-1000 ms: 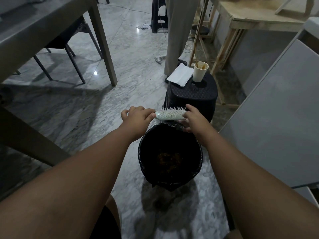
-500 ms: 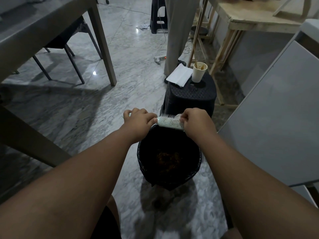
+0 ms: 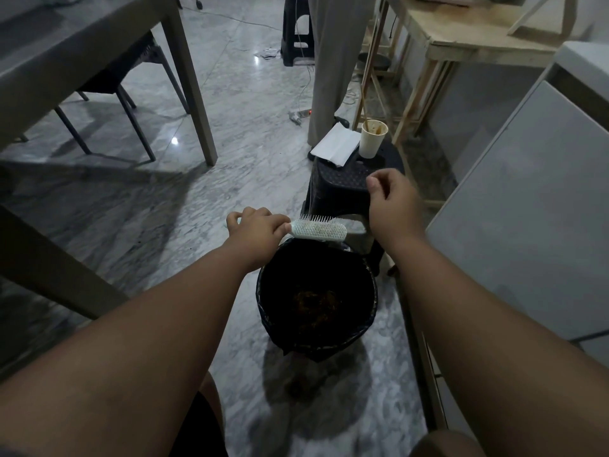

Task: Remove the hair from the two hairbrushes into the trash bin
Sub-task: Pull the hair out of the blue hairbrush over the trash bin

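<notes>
Your left hand (image 3: 255,225) is clenched around the handle of the pale, oblong plastic hairbrush (image 3: 319,229), holding it level with the bristles turned up and away from you. The brush head sticks out to the right of that hand, just above the far rim of the round bin lined with a black plastic bag (image 3: 263,291). Held there, anything you tease loose should drop straight into the bin rather than onto the marble floor (image 3: 230,143).

Your right hand (image 3: 390,201) is lifted above and to the right of the brush head, clear of the bristles, with thumb and fingertips pinched together. A thin dark strand (image 3: 310,192) seems to rise from the bristles, though it is too fine to say that your pinch holds it. If it does, the height is what draws the hair free of the pins.

Below your hands, a brownish tangle (image 3: 313,300) already lies at the bottom of the bin. Beyond your right hand stands a dark plastic stool (image 3: 346,179) with a white folded paper (image 3: 336,146) and a used paper cup (image 3: 372,138). A second brush is not in view.
</notes>
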